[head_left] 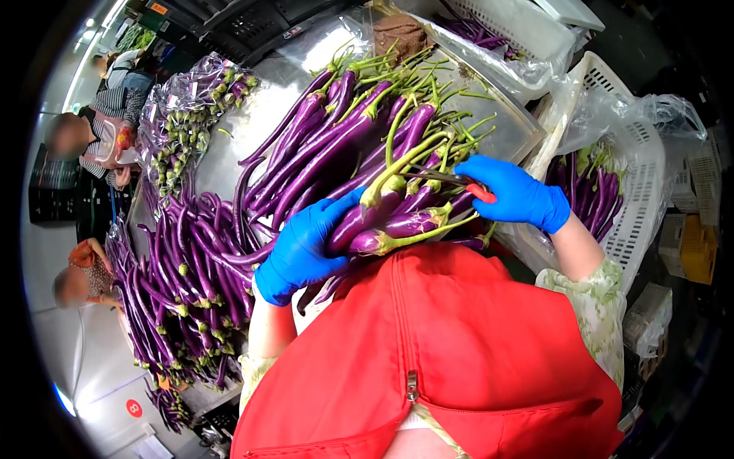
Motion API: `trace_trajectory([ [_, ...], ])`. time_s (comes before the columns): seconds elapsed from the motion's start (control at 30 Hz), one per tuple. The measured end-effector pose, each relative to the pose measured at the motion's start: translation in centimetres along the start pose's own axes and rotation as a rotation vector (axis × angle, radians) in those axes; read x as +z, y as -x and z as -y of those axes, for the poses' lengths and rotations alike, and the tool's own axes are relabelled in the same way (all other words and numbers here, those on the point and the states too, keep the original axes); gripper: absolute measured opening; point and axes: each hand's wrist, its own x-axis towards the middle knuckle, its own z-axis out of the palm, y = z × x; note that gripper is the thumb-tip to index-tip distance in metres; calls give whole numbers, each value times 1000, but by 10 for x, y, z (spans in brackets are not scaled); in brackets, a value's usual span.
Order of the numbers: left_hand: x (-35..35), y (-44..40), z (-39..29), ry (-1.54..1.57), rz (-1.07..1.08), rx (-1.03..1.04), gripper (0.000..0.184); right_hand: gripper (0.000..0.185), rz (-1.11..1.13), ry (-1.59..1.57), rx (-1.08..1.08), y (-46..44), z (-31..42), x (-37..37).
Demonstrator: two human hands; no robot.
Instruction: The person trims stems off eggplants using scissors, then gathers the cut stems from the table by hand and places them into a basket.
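My left hand (304,249), in a blue glove, is closed around a few long purple eggplants (353,226) just above my red apron (459,321). Their green stems point up and to the right. In my blue-gloved right hand (514,195) are red-handled scissors (482,193), the dark blades reaching left among the stems. Whether the blades are apart or closed on a stem I cannot make out. Directly beyond both hands lies a large pile of eggplants (329,153), stems toward the upper right, on a metal table (489,115).
More eggplants (183,283) are heaped at the left, beside bagged ones (195,115). On the right, a white crate (646,191) lined with clear plastic holds eggplants; another white crate (527,30) stands behind. A brown cloth (399,34) lies at the far edge. Two people (107,141) (88,275) are at the left.
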Motion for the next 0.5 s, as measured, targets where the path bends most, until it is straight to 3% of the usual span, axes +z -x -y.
trace_trajectory([
  [0.5, 1, -2, -4, -1, 29, 25, 83, 14, -2, -45, -19, -22, 13, 15],
])
